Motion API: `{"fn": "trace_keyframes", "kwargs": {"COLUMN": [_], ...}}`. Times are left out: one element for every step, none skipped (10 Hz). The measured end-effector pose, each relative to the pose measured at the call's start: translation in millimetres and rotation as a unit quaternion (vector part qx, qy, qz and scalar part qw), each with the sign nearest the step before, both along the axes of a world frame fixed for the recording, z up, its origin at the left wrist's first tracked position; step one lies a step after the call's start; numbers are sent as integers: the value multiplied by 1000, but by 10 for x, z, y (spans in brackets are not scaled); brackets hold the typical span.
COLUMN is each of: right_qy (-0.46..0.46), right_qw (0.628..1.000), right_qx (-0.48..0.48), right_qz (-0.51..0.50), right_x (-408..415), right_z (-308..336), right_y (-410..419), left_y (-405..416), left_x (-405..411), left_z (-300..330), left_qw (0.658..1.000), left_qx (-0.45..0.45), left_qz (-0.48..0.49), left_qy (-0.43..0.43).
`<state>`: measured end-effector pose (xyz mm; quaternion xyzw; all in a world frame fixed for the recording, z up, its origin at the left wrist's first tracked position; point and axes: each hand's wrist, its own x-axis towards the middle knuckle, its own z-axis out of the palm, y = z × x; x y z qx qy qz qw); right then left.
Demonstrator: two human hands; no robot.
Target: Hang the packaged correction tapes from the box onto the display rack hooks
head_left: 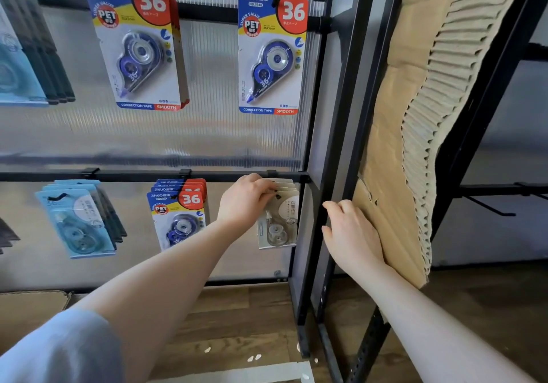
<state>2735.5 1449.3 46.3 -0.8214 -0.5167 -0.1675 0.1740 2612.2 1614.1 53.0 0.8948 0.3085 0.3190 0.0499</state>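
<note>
A pale sleeve (59, 350) fills the near lower left corner, and from it the left arm reaches up to the lower rail of the rack. The left hand (244, 198) pinches the top edge of a small stack of beige correction tape packs (277, 219), its fingers curled over the cards just under the rail (133, 175), where a hook clip sits. The packs look to be already hanging, or just about threaded on; the hook itself is hidden behind the fingers, so I cannot tell which. The right hand (350, 228) lies flat with fingers loosely bent against a sheet of torn cardboard (394, 160) leaning on the black upright (332, 115), holding nothing. Just left of the beige packs hang blue packs (178, 216), farther left light blue ones (77, 222), and two more blue packs (139, 47) on the upper rail. The step in hand seems to be seating this stack on its hook; next the hand must slide the cards fully back, then let go. The box is not in view.
</note>
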Motion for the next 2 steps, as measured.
{"fn": "trace_keyframes", "kwargs": {"right_qy": [-4,-5], "right_qw": [1000,1000], "right_qx": [7,-10], "right_qz": [8,-9], "right_x": [1,3], "right_z": [-22,12], "right_y": [14,7], "left_y": [-5,22], "left_x": [-159,-367], "left_z": [-4,60], "left_qw": [1000,998], "left_qx": [17,50], "left_qz": [6,23], "left_qy": [2,6]}}
